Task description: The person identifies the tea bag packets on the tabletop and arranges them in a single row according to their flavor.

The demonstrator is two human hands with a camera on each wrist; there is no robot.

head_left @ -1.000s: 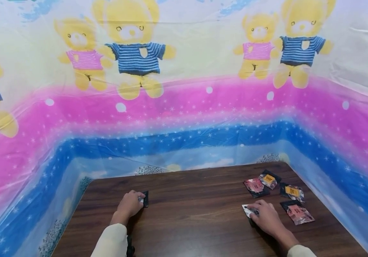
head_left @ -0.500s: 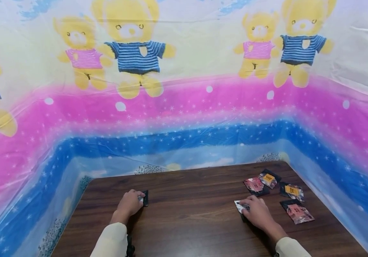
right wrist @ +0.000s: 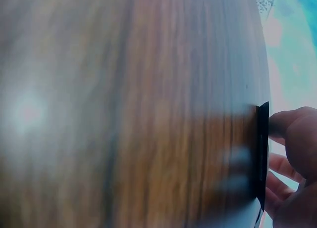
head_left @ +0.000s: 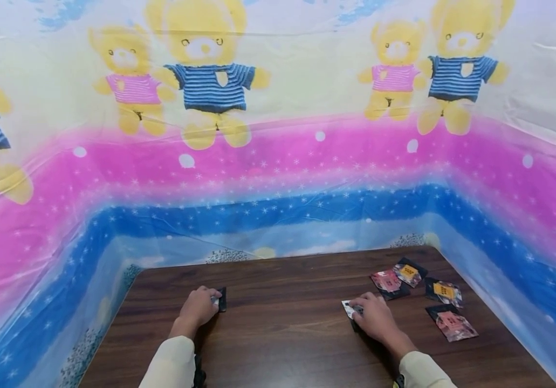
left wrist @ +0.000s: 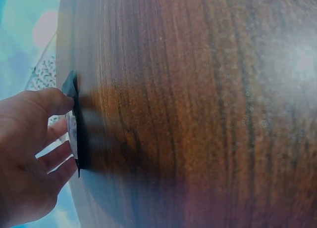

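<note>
1. Packet, flat, silver-white and black, foil-like (head_left: 347, 307): lower right of centre; resting on the table or just above it, cannot tell. Right hand (head_left: 377, 318) pinches it, thumb and fingertips set apart across it.
2. Just changed: right hand and packet have slid leftward, so it now sits apart from the loose group and closer to the left hand's packet.
3. Second flat black-and-silver packet (head_left: 222, 299), lower left of centre, gripped between left hand's (head_left: 199, 306) thumb and spread fingertips; barely moved.
4. Lower right: two red-and-black printed packets (head_left: 452, 323) and two orange-labelled black packets (head_left: 444, 291), lying as before.
5. Dark-brown wood-grain table (head_left: 278, 345) beneath; bear-printed pink-and-blue curtain (head_left: 278, 156) behind. Head view shifted slightly.
</note>
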